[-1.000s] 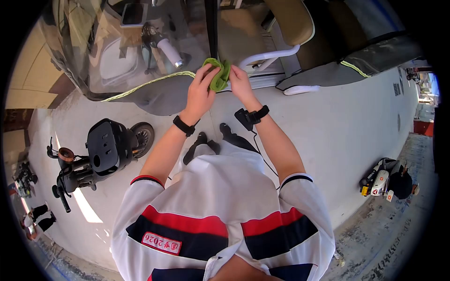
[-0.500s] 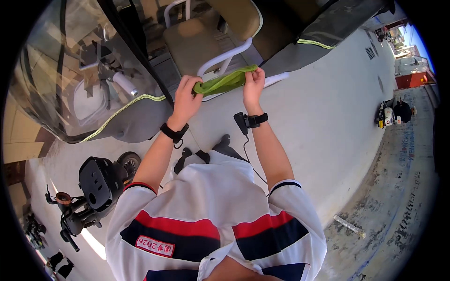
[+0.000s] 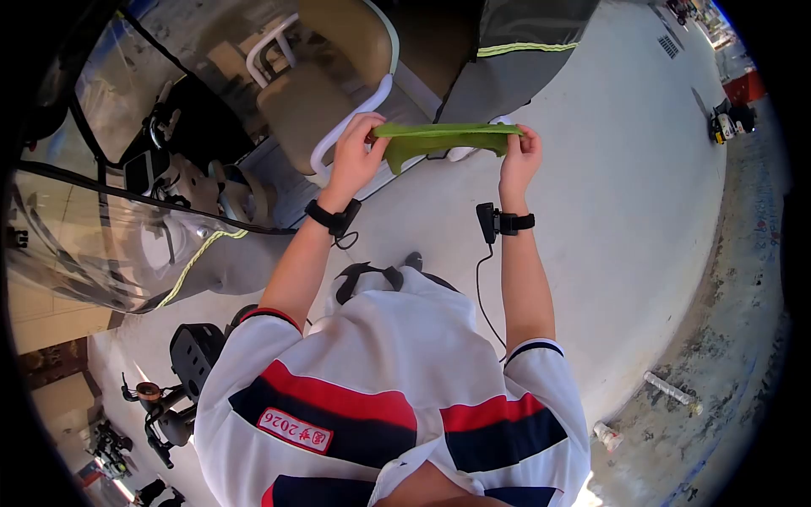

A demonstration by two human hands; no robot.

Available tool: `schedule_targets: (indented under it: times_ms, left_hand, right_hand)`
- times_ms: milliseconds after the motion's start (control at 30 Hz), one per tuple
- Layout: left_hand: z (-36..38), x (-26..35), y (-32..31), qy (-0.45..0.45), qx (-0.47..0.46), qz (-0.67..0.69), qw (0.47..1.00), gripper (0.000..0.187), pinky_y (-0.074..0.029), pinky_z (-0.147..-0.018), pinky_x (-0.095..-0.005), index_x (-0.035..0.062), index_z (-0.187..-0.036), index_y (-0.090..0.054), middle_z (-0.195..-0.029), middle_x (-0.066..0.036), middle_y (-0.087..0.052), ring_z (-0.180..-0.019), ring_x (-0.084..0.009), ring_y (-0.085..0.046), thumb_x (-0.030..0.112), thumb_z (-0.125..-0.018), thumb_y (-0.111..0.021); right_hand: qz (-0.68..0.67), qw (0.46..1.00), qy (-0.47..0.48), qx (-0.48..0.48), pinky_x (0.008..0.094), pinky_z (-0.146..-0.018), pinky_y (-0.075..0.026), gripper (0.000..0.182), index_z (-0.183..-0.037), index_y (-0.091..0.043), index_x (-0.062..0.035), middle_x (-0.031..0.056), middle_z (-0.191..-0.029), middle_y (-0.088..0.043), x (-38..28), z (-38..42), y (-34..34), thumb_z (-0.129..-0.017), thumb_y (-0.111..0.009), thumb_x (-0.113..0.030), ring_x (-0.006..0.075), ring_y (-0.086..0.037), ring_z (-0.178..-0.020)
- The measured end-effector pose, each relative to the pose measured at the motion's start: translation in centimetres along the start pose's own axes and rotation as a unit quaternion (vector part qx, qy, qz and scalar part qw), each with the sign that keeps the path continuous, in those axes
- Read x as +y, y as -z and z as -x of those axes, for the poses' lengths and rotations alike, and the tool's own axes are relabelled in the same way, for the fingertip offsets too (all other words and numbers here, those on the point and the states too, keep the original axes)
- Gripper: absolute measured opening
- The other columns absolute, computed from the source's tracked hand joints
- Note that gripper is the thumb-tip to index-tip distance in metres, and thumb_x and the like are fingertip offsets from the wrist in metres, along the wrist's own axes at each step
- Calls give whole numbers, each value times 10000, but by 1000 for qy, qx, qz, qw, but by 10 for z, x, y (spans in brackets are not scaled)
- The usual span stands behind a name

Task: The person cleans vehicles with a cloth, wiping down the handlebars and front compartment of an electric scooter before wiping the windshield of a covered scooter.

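A green cloth (image 3: pixel 443 139) is stretched between my two hands, its upper edge nearly straight and its lower part hanging loose. My left hand (image 3: pixel 356 156) pinches the cloth's left end, close to the white armrest of a tan seat (image 3: pixel 302 106). At the right end, my right hand (image 3: pixel 520 160) grips a corner between thumb and fingers. Each wrist wears a black strap with a small device on it. Behind the cloth are the seat's frame and the pale ground.
A vehicle with a clear plastic cover (image 3: pixel 101 245) stands at the left and front. Behind it, nearer me, is an electric scooter (image 3: pixel 160 406). Pale concrete (image 3: pixel 617 228) stretches right to a stained wall (image 3: pixel 735 338). A white roll (image 3: pixel 672 391) lies by the wall.
My hands have spread apart, and the crumpled cloth is now pulled out wide with a hanging lower part. The view has turned, with the seat shifting left.
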State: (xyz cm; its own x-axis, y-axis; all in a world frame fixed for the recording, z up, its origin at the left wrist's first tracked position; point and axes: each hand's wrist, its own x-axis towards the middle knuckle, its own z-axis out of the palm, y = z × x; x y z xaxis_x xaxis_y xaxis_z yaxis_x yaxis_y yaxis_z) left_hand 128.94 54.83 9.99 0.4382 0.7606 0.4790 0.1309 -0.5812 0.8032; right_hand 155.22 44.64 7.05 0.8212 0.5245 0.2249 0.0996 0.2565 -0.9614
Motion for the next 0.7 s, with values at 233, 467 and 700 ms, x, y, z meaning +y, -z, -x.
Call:
schedule_targets:
  times_ms: [233, 467, 700]
  left_hand:
    - [-39, 8, -56, -20, -13, -14, 1000, 136, -495, -711, -283, -17, -1020, -605, -1113, -105, -580, -830, -216, -595, -3, -885, -598]
    - [-83, -12, -97, 5, -17, -14, 1000, 138, -467, -670, -242, -14, -1025, -635, -1057, -75, -573, -770, -136, -573, -9, -888, -617]
    - [-143, -27, -149, 28, 52, -79, 995, 78, -441, -586, -261, 5, -934, -692, -915, -63, -548, -629, -112, -499, 40, -865, -682]
  right_hand:
    - [102, 993, 20, 53, 254, -714, -479, 142, -1047, -608, -17, 52, -927, -656, 14, -41, 46, -926, -623, -90, 114, -595, -799]
    - [161, 981, 41, 101, 278, -705, -505, 142, -1042, -622, -14, 64, -972, -634, 29, -79, 68, -934, -613, -105, 130, -614, -812]
    - [128, 986, -35, 97, 287, -709, -521, 186, -1096, -641, -26, 123, -1158, -562, 41, -154, 85, -929, -622, -108, 198, -692, -869]
